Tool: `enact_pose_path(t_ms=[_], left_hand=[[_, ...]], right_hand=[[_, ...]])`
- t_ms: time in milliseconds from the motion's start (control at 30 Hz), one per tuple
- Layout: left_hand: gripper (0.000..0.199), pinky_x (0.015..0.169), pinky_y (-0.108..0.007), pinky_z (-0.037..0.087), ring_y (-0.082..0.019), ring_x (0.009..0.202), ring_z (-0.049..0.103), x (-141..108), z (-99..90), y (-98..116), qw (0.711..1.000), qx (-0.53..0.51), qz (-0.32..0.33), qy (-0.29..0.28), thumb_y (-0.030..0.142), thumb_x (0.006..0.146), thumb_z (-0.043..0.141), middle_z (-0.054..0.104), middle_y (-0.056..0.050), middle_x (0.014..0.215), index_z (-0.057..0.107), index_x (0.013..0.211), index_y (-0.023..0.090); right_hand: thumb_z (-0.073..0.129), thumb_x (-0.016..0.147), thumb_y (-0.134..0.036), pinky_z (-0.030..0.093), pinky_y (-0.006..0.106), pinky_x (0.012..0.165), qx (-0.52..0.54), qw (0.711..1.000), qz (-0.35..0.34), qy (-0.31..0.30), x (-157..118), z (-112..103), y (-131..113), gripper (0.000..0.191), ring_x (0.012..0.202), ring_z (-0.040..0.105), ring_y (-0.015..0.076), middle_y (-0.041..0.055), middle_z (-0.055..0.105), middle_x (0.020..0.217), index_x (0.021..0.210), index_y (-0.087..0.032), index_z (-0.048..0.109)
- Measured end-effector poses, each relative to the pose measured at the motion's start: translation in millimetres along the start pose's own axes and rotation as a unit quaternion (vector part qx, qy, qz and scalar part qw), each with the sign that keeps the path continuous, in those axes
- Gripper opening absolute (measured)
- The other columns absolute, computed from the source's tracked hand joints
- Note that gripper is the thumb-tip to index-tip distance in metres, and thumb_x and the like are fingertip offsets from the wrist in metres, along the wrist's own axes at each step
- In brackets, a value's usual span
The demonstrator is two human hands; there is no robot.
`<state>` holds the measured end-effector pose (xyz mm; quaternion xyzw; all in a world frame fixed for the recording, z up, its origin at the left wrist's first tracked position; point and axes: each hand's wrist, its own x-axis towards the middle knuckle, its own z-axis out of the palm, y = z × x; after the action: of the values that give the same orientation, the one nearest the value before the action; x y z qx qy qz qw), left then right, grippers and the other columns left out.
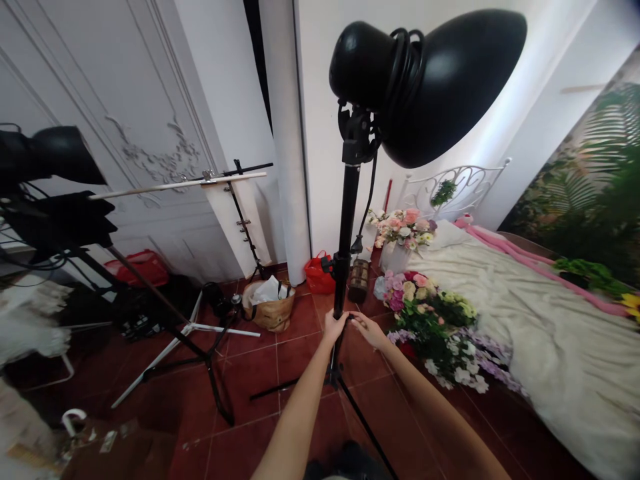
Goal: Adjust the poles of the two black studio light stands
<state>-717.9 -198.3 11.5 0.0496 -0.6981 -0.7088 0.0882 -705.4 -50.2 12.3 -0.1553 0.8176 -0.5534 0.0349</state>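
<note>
Lamps: two counted; main lamp [450, 87] at upper right of centre, second lamp [67, 157] at the left edge.
Main lamp axis: lies crosswise; narrow housing to the left, wide hood facing right and somewhat down.
Stand [347, 213]: one under the main lamp, in mid-frame; pole near upright, top leaning slightly right; two legs visible, spread over the floor [295, 347].
Left hand [333, 328]: one, lower centre; fingers wrapped around the pole.
Right hand [370, 331]: one, just right of the left; fingers bent, tips beside the pole; cannot tell whether gripping.
Red bags: two, one [143, 268] left, one [320, 276] centre.
Bed [565, 347]: one, right side.
</note>
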Motion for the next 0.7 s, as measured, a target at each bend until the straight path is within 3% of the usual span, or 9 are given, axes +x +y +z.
enact_pose_path(t_ms=[200,500,700], left_hand=[[0.023,0.052,-0.022,0.041,-0.011,0.053,0.052,0.9,0.0,-0.2,1.0,0.008,-0.015,-0.013,0.036,0.064,0.064,0.056,0.0,0.057,0.059,0.066,0.014],[0.021,0.055,-0.023,0.045,-0.013,0.058,0.057,1.0,0.7,7.4,0.999,0.019,-0.044,-0.002,0.033,0.06,0.069,0.058,-0.002,0.057,0.06,0.062,0.013],[0.023,0.055,-0.023,0.045,-0.013,0.057,0.057,-1.4,2.2,13.0,0.998,0.018,-0.061,0.011,0.033,0.058,0.071,0.058,-0.001,0.057,0.06,0.063,0.013]], right_hand=[[0.045,0.082,-0.041,0.04,0.035,0.096,0.014,0.998,-0.055,-0.021,5.4,-5.1,2.8,0.037,0.106,0.055,0.0199,0.0059,0.059,0.116,0.113,-0.023,0.055],[0.041,0.085,-0.041,0.039,0.035,0.097,0.005,0.998,-0.059,-0.01,8.4,0.8,22.9,0.035,0.107,0.054,0.0194,0.0055,0.058,0.116,0.114,-0.024,0.051],[0.041,0.083,-0.048,0.041,0.035,0.09,-0.007,0.999,-0.037,0.017,15.1,5.3,31.6,0.036,0.098,0.056,0.0202,0.005,0.062,0.104,0.104,-0.023,0.055]])
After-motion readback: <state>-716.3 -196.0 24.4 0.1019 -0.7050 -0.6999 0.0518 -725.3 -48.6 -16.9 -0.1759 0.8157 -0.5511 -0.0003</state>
